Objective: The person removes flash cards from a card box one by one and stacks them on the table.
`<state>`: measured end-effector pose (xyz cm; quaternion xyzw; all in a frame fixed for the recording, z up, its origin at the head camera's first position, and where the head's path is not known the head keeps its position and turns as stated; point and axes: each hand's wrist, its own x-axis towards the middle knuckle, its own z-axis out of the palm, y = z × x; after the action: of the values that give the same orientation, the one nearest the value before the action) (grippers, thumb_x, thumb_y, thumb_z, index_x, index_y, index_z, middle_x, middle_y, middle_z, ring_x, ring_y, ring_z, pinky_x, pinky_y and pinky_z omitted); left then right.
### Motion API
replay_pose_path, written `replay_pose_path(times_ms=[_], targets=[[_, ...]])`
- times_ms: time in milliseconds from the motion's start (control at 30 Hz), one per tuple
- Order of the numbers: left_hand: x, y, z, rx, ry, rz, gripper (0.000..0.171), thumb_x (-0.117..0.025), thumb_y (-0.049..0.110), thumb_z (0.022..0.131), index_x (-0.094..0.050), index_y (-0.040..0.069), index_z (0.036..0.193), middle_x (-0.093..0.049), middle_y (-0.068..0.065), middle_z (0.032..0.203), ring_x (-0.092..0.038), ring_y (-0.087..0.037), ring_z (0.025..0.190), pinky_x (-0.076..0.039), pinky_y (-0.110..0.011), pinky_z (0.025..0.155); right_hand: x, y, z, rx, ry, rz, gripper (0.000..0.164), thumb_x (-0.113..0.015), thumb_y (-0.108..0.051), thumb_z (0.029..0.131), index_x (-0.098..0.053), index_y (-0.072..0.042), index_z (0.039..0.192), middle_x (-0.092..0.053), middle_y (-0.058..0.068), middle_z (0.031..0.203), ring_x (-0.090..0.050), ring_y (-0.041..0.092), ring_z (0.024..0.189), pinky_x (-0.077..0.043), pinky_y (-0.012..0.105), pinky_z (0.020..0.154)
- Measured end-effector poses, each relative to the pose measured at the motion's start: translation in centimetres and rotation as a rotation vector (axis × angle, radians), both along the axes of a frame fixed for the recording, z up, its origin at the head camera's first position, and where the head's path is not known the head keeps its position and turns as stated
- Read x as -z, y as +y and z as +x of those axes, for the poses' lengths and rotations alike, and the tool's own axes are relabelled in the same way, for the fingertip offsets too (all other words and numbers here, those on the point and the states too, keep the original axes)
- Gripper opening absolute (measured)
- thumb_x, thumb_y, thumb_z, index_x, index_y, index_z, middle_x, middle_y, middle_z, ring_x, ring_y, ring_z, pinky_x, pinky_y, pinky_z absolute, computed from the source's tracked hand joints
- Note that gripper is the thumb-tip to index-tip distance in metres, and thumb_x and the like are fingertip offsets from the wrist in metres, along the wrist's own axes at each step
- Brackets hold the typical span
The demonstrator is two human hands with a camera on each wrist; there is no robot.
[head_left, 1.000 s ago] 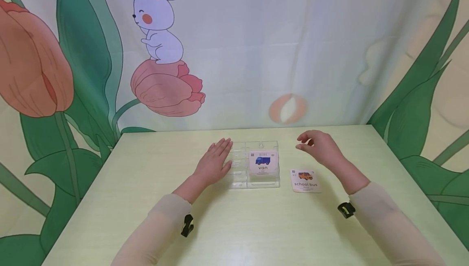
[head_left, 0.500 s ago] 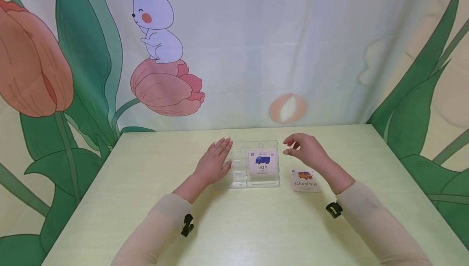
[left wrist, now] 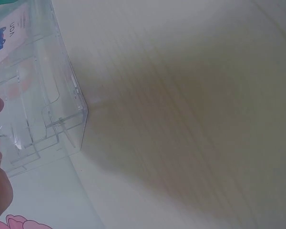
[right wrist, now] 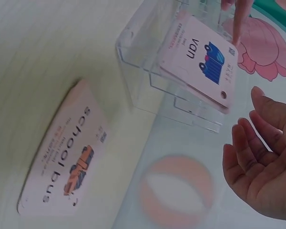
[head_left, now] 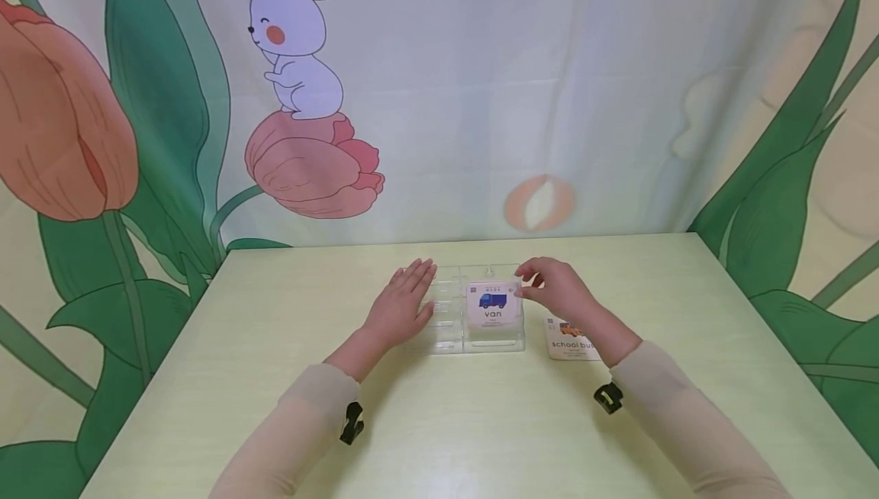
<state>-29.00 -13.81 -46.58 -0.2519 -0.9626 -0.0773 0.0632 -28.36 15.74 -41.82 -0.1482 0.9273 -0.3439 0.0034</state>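
A clear plastic card rack (head_left: 448, 335) stands on the table, with a stack of pink "van" cards (head_left: 493, 304) leaning in its right section. My left hand (head_left: 401, 308) rests with straight fingers over the rack's left side. Close to the right edge of the van cards is my right hand (head_left: 559, 289), its fingers loosely bent. In the right wrist view a gap shows between that hand (right wrist: 264, 167) and the cards (right wrist: 200, 62), and it holds nothing. A "school bus" card stack (head_left: 568, 345) lies on the table right of the rack, partly covered by my right wrist.
The pale table (head_left: 453, 430) ends at the back against a printed curtain (head_left: 439, 140) with a rabbit and tulips. Black wrist straps (head_left: 608, 398) hang at both sleeves.
My right hand has moved left, from above the school bus cards to beside the van cards. The left hand, rack and both card stacks have stayed put.
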Motion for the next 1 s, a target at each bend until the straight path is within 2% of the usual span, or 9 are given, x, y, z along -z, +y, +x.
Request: replay_pose_path(times_ms=[333,700,1000], targets=[[-0.2,0.1,0.2,-0.004,-0.018,0.01,0.065,-0.051,0.027,0.105,-0.029,-0.001,0.16,-0.03,-0.017,0.169,-0.025,-0.034,0.159,-0.021,-0.049,0.133,1.3,-0.5,-0.2,0.029,0.0,-0.021,0.032,-0.071,-0.013,0.096,-0.068,0.001,0.124,-0.069,0.019,0.121,-0.062,0.031,0.103,-0.055,0.039,0.083],[-0.1,0.1,0.1,-0.007,-0.022,0.012,0.065,-0.051,0.027,0.105,-0.029,-0.001,0.16,-0.03,-0.017,0.169,-0.025,-0.034,0.159,-0.021,-0.049,0.133,2.0,-1.4,-0.9,0.079,0.001,0.001,0.022,-0.07,-0.012,0.096,-0.07,0.001,0.114,-0.071,0.016,0.104,-0.061,0.025,0.091,-0.052,0.031,0.075],[-0.2,0.2,0.1,-0.01,-0.022,0.01,0.066,-0.052,0.027,0.105,-0.029,-0.001,0.16,-0.029,-0.016,0.169,-0.025,-0.033,0.16,-0.021,-0.049,0.133,2.1,-1.7,-1.3,0.115,0.003,-0.004,0.013,-0.07,-0.009,0.096,-0.07,0.001,0.104,-0.071,0.015,0.097,-0.058,0.023,0.086,-0.053,0.032,0.075]])
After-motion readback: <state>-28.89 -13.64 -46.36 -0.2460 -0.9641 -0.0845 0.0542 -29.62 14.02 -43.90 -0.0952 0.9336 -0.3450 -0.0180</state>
